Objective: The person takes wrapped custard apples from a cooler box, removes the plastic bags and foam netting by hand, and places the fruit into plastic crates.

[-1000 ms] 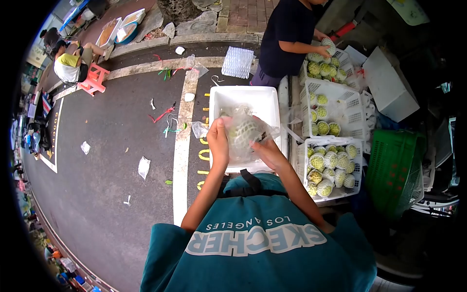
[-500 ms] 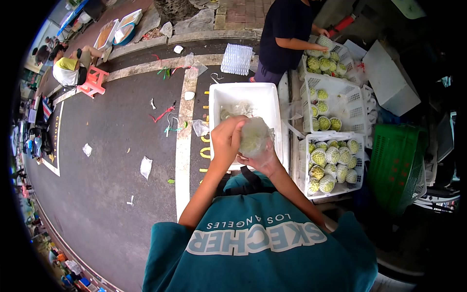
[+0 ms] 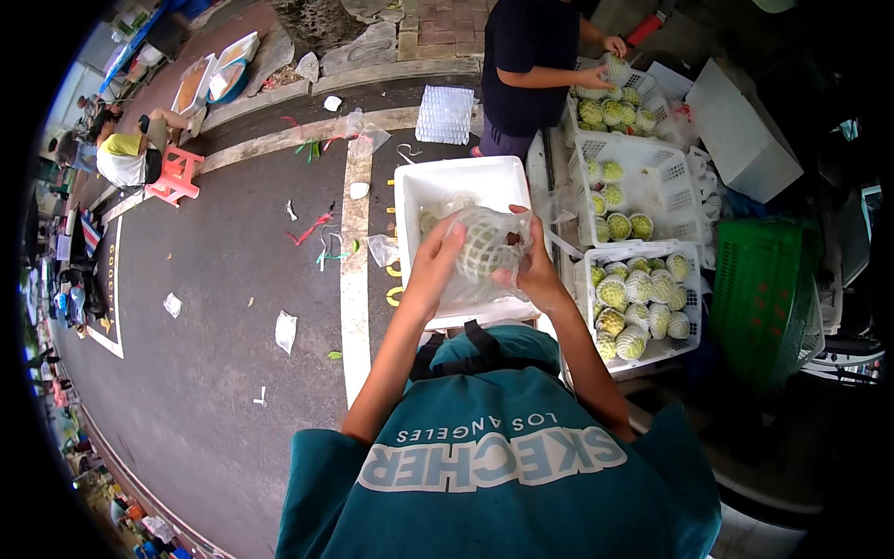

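Over the white foam box (image 3: 405, 205) I hold a pale green fruit (image 3: 480, 250), which looks like a custard apple, in a white foam net inside a clear plastic bag (image 3: 515, 224). My left hand (image 3: 436, 261) closes on the left side of the bagged fruit, thumb on top. My right hand (image 3: 538, 270) grips the bag at the right, its thumb near the fruit. More clear-wrapped things (image 3: 436, 212) lie in the box below, partly hidden by my hands and the bag.
White crates (image 3: 697, 307) of netted green fruit stand at the right, with a green crate (image 3: 759, 307) beyond. Another person (image 3: 531, 74) handles fruit at the back crate. A foam sheet (image 3: 445, 114) and plastic scraps (image 3: 286, 331) lie on the road. A red stool (image 3: 177, 174) stands far left.
The bagged fruit has turned, and its foam net now shows clearly. My right hand has moved up and right along the bag. The other person has lifted a fruit.
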Available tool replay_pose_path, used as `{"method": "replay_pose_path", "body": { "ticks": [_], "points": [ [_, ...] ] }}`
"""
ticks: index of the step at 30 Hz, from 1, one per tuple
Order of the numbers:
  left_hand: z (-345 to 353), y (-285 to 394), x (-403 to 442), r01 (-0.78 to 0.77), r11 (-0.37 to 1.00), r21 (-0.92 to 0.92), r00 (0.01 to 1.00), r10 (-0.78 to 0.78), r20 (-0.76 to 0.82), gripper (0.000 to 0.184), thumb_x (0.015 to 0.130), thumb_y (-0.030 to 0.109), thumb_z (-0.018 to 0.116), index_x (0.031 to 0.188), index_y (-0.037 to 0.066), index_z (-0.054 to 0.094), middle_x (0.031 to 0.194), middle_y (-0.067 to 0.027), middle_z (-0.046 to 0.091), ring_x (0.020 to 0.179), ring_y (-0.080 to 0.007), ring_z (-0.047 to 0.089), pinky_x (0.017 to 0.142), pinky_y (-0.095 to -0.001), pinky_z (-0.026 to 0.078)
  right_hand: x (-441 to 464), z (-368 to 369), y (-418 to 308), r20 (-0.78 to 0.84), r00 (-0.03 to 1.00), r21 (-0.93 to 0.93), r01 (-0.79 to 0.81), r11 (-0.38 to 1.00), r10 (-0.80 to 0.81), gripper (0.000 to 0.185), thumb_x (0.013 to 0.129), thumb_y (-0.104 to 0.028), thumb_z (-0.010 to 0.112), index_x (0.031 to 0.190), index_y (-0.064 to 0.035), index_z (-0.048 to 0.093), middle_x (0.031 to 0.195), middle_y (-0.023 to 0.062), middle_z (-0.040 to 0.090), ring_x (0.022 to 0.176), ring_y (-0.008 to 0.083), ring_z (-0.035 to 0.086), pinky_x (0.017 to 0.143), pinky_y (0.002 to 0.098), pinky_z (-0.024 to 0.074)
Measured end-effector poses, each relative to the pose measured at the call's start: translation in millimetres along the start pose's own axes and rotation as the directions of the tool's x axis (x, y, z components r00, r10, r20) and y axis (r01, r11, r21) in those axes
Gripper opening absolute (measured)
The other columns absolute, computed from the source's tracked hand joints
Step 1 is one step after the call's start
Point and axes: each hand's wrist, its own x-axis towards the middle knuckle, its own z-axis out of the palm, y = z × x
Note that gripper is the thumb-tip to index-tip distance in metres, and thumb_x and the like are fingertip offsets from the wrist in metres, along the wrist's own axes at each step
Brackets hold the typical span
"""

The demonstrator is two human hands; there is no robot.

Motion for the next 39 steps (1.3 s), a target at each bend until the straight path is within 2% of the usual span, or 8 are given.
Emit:
{"method": "replay_pose_path", "body": {
  "ticks": [6,10,14,17,19,24,33,39],
  "points": [
    [3.3,-8.0,7.3,-0.203,0.966,0.159,0.954,0.231,-0.19,0.031,0.091,0.023,0.042,0.1,-0.002,0.058,0.088,-0.0068,0.06,0.078,-0.0095,0.052,0.07,-0.0211,0.041,-1.9,-6.0,31.2,-0.087,0.991,0.021,-0.099,0.995,0.101,0.08,0.065,-0.015,0.074,0.127,-0.0112,0.024,0.118,0.0065,0.04,0.108,0.0179,0.041,0.091,0.0305,0.0366],
    [-4.5,-27.9,10.7,-0.199,0.934,0.296,0.895,0.297,-0.333,0.031,0.092,0.022,0.039,0.09,-0.002,0.058,0.078,-0.0045,0.058,0.069,-0.0081,0.049,0.063,-0.0213,0.041,0.3,8.1,29.8,-0.108,0.983,0.418,-0.09,0.904,0.148,0.071,0.064,-0.013,0.074,0.12,-0.0085,0.032,0.115,0.0064,0.04,0.109,0.0181,0.04,0.09,0.0308,0.0369],
    [-5.4,-53.0,15.6,-0.2,0.98,-0.019,0.89,0.174,-0.421,0.031,0.092,0.022,0.037,0.093,-0.002,0.056,0.075,-0.0033,0.056,0.068,-0.0084,0.049,0.062,-0.0212,0.041,1.3,16.2,18.1,-0.091,0.989,0.333,-0.078,0.94,0.114,0.07,0.067,-0.01,0.071,0.124,-0.0126,0.03,0.118,0.0054,0.038,0.111,0.0177,0.038,0.09,0.0308,0.037],
    [0.5,-37.8,9.8,-0.163,0.966,-0.2,0.912,0.07,-0.405,0.03,0.092,0.024,0.038,0.098,0.0,0.053,0.084,-0.0051,0.054,0.077,-0.0105,0.048,0.07,-0.0228,0.04,2.9,13.5,22.3,-0.131,0.985,0.231,-0.081,0.97,0.113,0.068,0.068,-0.005,0.069,0.123,-0.0087,0.03,0.116,0.0062,0.039,0.11,0.0178,0.039,0.09,0.0303,0.0373],
    [2.5,-27.7,8.8,-0.225,0.969,0.105,0.924,0.246,-0.291,0.032,0.091,0.026,0.038,0.108,0.002,0.051,0.105,-0.0085,0.051,0.094,-0.0132,0.046,0.083,-0.0251,0.036,2.6,15.9,22.9,-0.167,0.98,0.172,-0.079,0.982,0.108,0.068,0.068,-0.004,0.068,0.123,-0.0074,0.029,0.116,0.0065,0.04,0.11,0.0178,0.04,0.09,0.03,0.0375],
    [12.9,-17.5,0.2,-0.235,0.961,0.146,0.952,0.257,-0.163,0.04,0.09,0.028,0.042,0.122,0.004,0.044,0.124,-0.0112,0.043,0.113,-0.0147,0.038,0.094,-0.0258,0.028,0.5,25.0,16.3,-0.235,0.971,0.056,-0.02,0.998,0.032,0.068,0.07,-0.004,0.067,0.123,-0.0064,0.026,0.115,0.0089,0.041,0.108,0.0177,0.042,0.088,0.0286,0.0388],
    [10.5,-28.6,5.8,-0.265,0.963,0.053,0.886,0.265,-0.38,0.033,0.091,0.024,0.042,0.101,-0.003,0.057,0.083,-0.0051,0.059,0.073,-0.0085,0.051,0.066,-0.0207,0.041,-7.9,25.6,5.2,-0.318,0.936,0.203,-0.089,0.975,0.152,0.065,0.075,-0.016,0.066,0.123,-0.004,0.025,0.117,0.0119,0.04,0.107,0.0212,0.044,0.085,0.0348,0.0424],
    [-2.1,-40.7,10.5,-0.294,0.947,0.127,0.801,0.317,-0.507,0.028,0.09,0.022,0.043,0.075,0.0,0.054,0.058,0.0059,0.04,0.054,-0.002,0.029,0.047,-0.0191,0.022,-16.6,15.0,15.9,-0.101,0.949,0.425,-0.23,0.875,0.299,0.058,0.082,-0.035,0.055,0.125,-0.0069,0.028,0.122,0.0097,0.04,0.11,0.0254,0.044,0.084,0.0463,0.0422]
  ]
}}
